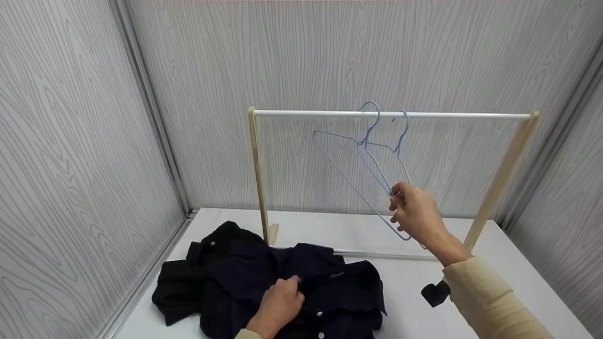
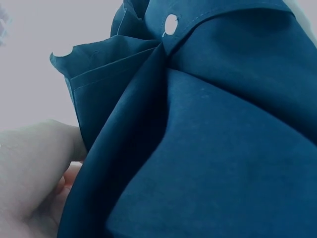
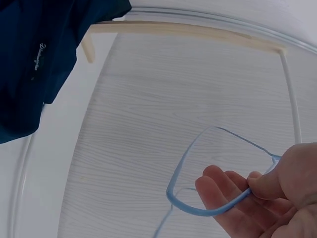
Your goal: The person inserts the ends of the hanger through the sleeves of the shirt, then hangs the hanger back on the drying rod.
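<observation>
Beige sleeve (image 1: 487, 294) foremost, the right hand (image 1: 417, 212) pinches a blue hanger (image 3: 198, 212); the left hand (image 1: 281, 301) grips a navy shirt (image 1: 344, 293), its script (image 3: 38, 57) illegible.

A plain white table (image 1: 400, 287) is carrying everything here, its far edge running straight across and its bare surface showing mostly along the far side and at the right. On the near left, a black garment (image 1: 181, 285) with a small pale button (image 1: 212, 243) is lying bunched on the tabletop. A navy shirt (image 1: 330, 287) is overlapping it and spreading towards the middle, its right side resting on the white surface, its white buttons (image 1: 320, 313) and light lettering (image 1: 337, 274) facing up. Beyond the clothes, a garment rack (image 1: 258, 174) is standing, its left wooden foot (image 1: 273, 234) sitting on the table and its white lower bar (image 1: 386, 254) running low towards the right.
</observation>
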Demonstrator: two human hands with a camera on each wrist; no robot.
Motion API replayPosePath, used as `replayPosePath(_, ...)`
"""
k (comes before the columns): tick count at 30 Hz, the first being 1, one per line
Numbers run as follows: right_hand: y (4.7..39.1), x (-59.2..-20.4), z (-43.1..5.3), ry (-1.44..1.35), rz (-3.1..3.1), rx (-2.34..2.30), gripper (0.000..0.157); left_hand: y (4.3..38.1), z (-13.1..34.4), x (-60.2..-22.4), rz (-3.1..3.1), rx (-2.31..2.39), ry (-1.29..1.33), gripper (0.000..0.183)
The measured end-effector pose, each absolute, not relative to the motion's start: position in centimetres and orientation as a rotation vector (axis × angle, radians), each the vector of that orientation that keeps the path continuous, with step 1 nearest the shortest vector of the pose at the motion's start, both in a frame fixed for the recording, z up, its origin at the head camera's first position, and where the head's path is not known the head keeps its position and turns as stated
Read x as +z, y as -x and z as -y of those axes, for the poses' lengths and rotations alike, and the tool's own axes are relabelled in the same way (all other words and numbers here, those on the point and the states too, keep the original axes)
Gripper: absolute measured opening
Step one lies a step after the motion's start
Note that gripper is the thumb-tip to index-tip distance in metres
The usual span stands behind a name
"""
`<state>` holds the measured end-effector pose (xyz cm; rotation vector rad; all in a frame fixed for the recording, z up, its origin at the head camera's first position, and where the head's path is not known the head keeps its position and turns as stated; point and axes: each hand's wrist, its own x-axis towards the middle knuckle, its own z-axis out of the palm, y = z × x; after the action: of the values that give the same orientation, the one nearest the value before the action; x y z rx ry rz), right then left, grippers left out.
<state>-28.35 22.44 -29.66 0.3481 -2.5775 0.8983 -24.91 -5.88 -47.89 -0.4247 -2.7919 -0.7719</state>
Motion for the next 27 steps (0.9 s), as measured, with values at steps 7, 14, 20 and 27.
replayPosePath(7, 27.3, -29.6, -23.2, -0.395, 2.532, 0.867, 0.009, 24.8, 5.8, -47.7, 2.812, -0.794, 0.412, 0.015)
replayPosePath(14, 26.1, -30.0, -23.8, -0.453, 2.489, 0.823, 0.009, 24.7, 5.6, -47.6, 2.799, -0.822, 0.411, 0.023)
replayPosePath(20, 25.0, -30.9, -24.7, -0.470, 2.463, 0.733, 0.013, 25.0, 5.5, -47.4, 2.780, -0.855, 0.391, 0.022)
replayPosePath(27, 24.1, -31.8, -25.9, -0.491, 2.410, 0.656, 0.016, 25.5, 5.5, -46.7, 2.814, -0.926, 0.386, 0.021)
